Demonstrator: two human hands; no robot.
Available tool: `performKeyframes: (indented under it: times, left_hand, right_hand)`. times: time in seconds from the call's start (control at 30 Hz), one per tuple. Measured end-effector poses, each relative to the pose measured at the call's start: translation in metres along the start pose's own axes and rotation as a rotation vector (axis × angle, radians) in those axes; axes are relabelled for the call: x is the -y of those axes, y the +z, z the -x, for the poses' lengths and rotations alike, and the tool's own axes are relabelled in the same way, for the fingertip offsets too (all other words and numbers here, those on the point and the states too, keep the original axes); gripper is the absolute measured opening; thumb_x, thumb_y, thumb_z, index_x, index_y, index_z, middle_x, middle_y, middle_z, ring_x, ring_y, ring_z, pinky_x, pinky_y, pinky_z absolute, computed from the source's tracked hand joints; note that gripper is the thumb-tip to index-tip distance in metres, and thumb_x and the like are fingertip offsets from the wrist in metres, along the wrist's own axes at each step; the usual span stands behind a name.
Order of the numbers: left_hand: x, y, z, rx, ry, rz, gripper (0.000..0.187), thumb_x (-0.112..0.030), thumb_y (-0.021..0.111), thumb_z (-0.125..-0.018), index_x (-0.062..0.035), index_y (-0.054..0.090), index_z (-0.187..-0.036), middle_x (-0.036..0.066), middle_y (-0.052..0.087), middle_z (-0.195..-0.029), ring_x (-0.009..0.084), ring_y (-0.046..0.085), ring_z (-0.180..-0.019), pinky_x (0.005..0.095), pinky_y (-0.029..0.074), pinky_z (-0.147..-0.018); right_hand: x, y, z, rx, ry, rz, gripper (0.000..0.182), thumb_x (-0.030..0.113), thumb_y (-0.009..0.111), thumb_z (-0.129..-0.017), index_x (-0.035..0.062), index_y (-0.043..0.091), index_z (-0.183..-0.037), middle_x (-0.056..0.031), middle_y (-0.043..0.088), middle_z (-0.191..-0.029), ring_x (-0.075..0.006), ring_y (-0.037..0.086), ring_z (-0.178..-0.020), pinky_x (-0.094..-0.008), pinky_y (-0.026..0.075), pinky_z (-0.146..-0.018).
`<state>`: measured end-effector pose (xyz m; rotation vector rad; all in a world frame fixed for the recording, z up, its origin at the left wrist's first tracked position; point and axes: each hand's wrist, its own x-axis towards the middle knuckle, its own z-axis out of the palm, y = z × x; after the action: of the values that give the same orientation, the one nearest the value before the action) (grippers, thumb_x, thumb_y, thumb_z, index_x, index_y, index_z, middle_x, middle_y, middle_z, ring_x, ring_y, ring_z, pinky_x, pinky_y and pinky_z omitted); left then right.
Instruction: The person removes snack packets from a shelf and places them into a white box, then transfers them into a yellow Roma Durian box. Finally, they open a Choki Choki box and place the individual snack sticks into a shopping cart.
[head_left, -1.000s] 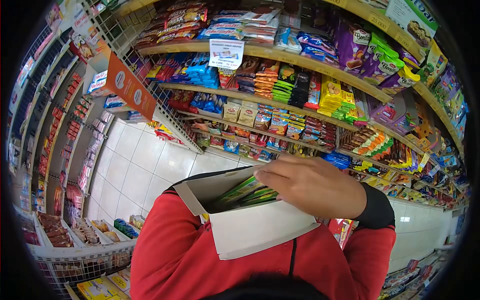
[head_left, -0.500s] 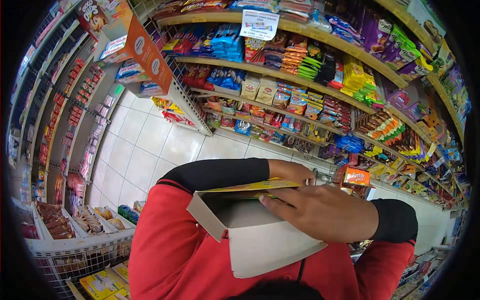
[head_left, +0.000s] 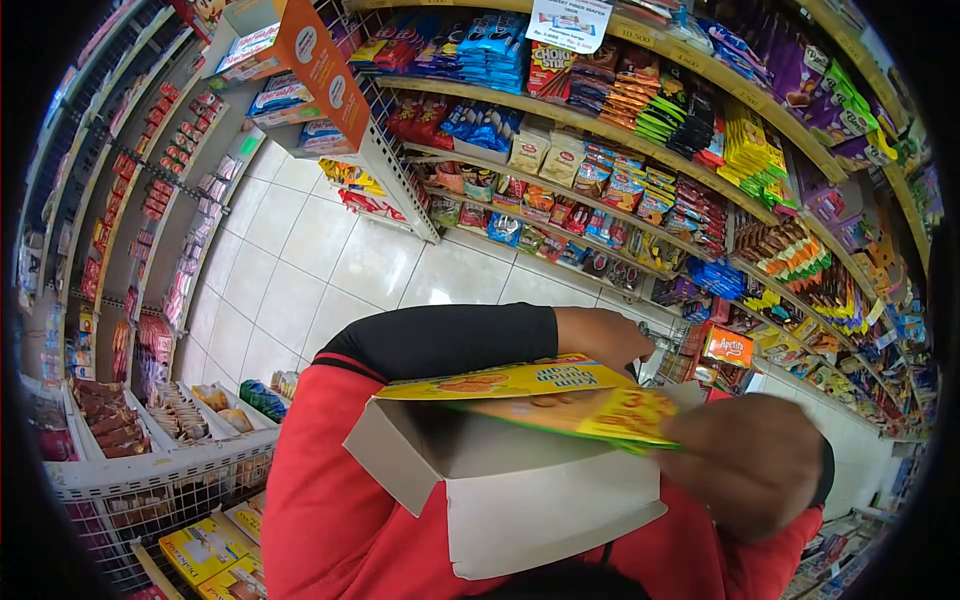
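Note:
An open cardboard box (head_left: pixel 555 520), grey-white inside with a yellow printed panel, rests tilted against my red shirt. My left arm wraps round its far side. My left hand (head_left: pixel 603 336) is at the box's far edge, supporting it, with the fingers mostly hidden. A flat yellow and green snack packet (head_left: pixel 570 413) sticks up partly out of the box's opening. Blurred by motion, my right hand (head_left: pixel 755 463) closes on the packet's right end; the fingertips are not clear.
Shelves of snack packets (head_left: pixel 560 180) curve across the back and right. An orange Apetito box (head_left: pixel 728 347) stands beyond my hands. At left are a white wire basket (head_left: pixel 160 470) of baked snacks and yellow boxes (head_left: pixel 205 548) below it. Pale floor tiles (head_left: pixel 330 250) show between the shelves.
My right hand has moved right, away from the opening, drawing the yellow and green packet partly out. The box has tilted so more of its yellow panel shows. My view has shifted slightly.

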<state>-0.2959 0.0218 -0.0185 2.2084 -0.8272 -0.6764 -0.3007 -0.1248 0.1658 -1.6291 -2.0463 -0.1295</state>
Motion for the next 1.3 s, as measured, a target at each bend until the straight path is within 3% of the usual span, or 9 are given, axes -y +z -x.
performKeyframes:
  times: [0.23,0.3,0.5,0.7,0.73,0.83,1.07,1.13,1.3]
  left_hand:
    - [0.006,0.001,-0.005,-0.017,0.007,0.016,0.045,-0.034,0.06,-0.075,-0.0036,0.052,-0.107,0.019,0.06,-0.095,0.0352,0.056,-0.091,0.0423,0.044,-0.077]
    - [0.01,0.004,-0.008,-0.028,0.026,-0.024,0.044,-0.034,0.06,-0.075,-0.0039,0.052,-0.106,0.018,0.06,-0.096,0.0349,0.056,-0.091,0.0418,0.044,-0.077]
    - [0.008,-0.004,-0.004,-0.096,0.064,0.071,0.041,-0.035,0.058,-0.077,-0.0039,0.053,-0.103,0.016,0.059,-0.099,0.0336,0.056,-0.094,0.0401,0.044,-0.077]
    - [0.024,-0.013,-0.025,-0.072,0.314,0.97,0.062,-0.056,0.042,-0.085,-0.0028,0.049,-0.117,0.01,0.056,-0.112,0.0179,0.054,-0.102,0.0314,0.042,-0.086]
    - [0.02,-0.019,-0.02,-0.032,0.336,1.148,0.07,-0.062,0.039,-0.083,-0.0038,0.045,-0.121,0.011,0.053,-0.117,0.0177,0.051,-0.107,0.0309,0.039,-0.09]
    - [0.013,-0.028,-0.02,0.019,0.398,1.313,0.091,-0.075,0.034,-0.073,-0.0064,0.031,-0.132,0.014,0.043,-0.13,0.0197,0.043,-0.119,0.033,0.032,-0.098]
    - [0.023,-0.041,-0.024,-0.424,0.694,1.839,0.072,-0.061,0.038,-0.082,-0.0069,0.032,-0.128,0.014,0.044,-0.126,0.027,0.044,-0.116,0.0415,0.036,-0.097]
    - [0.024,-0.038,-0.026,-0.627,0.469,1.969,0.054,-0.047,0.046,-0.087,-0.0041,0.042,-0.119,0.014,0.052,-0.113,0.0259,0.051,-0.108,0.0402,0.043,-0.09]
    - [0.036,-0.038,-0.03,-0.624,0.246,1.874,0.025,-0.016,0.055,-0.086,-0.0022,0.052,-0.106,0.009,0.059,-0.092,0.0204,0.06,-0.087,0.0342,0.051,-0.072]
  right_hand:
    - [0.016,-0.071,0.063,-0.253,0.383,-0.045,0.007,0.008,0.053,-0.081,0.0018,0.056,-0.084,-0.0178,0.057,-0.085,-0.0202,0.059,-0.079,-0.0286,0.048,-0.065]
    - [0.02,-0.088,0.121,-0.983,1.018,-0.275,0.009,0.001,0.049,-0.083,-0.0003,0.057,-0.087,-0.0164,0.056,-0.092,-0.0206,0.056,-0.087,-0.0281,0.045,-0.077]
    - [-0.012,-0.129,0.053,-0.595,0.308,0.157,0.014,0.0,0.049,-0.083,0.002,0.062,-0.088,-0.0134,0.062,-0.083,-0.0201,0.061,-0.071,-0.0237,0.052,-0.064]
    - [-0.056,-0.128,0.058,-0.309,0.631,0.769,0.015,-0.005,0.046,-0.083,-0.0029,0.057,-0.093,-0.0123,0.057,-0.094,-0.0199,0.055,-0.088,-0.0268,0.042,-0.081]
    - [-0.067,-0.109,0.045,-0.382,0.644,0.536,0.02,-0.01,0.045,-0.08,-0.0028,0.058,-0.095,-0.0098,0.058,-0.093,-0.0179,0.056,-0.087,-0.0255,0.042,-0.079]
    - [-0.089,-0.051,0.025,-0.294,0.391,0.819,0.024,-0.01,0.053,-0.066,0.0009,0.059,-0.086,-0.0109,0.06,-0.083,-0.0248,0.06,-0.075,-0.0294,0.047,-0.065]
    - [-0.089,0.083,0.073,-0.251,0.272,0.66,0.015,0.006,0.062,-0.067,0.0022,0.064,-0.082,-0.0106,0.062,-0.092,-0.0254,0.062,-0.088,-0.0312,0.051,-0.062]
    - [-0.087,0.102,0.084,-0.222,0.312,0.496,0.012,0.006,0.061,-0.071,0.0027,0.064,-0.082,-0.0097,0.061,-0.094,-0.0264,0.059,-0.097,-0.0312,0.051,-0.067]
    - [-0.079,0.123,0.096,-0.233,0.396,0.419,0.016,0.001,0.062,-0.067,0.0019,0.062,-0.083,-0.0103,0.06,-0.096,-0.0262,0.058,-0.1,-0.0318,0.052,-0.07]
